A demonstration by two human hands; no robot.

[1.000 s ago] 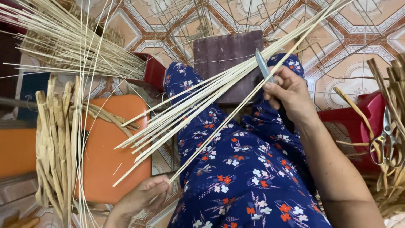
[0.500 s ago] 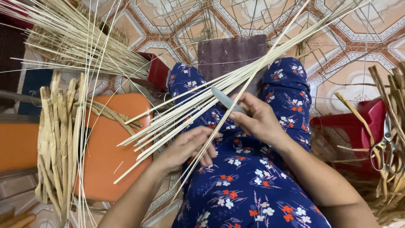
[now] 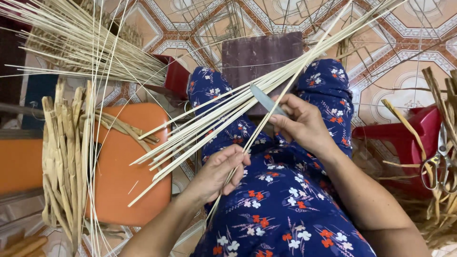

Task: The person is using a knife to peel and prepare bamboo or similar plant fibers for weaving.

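Right hand [image 3: 304,124] holds knife [image 3: 264,99]; left hand [image 3: 220,171] apparently pinches strip [image 3: 240,159]

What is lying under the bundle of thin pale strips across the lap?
Under the bundle of strips show the blue floral cloth over the legs, a dark board and the orange stool. The floor directly beneath is covered.

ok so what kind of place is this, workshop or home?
Likely a home floor used for weaving work: patterned ceramic floor tiles, bundles of thin pale split cane strips, flat dried fibre strips on an orange plastic stool. The right hand holds a small knife.
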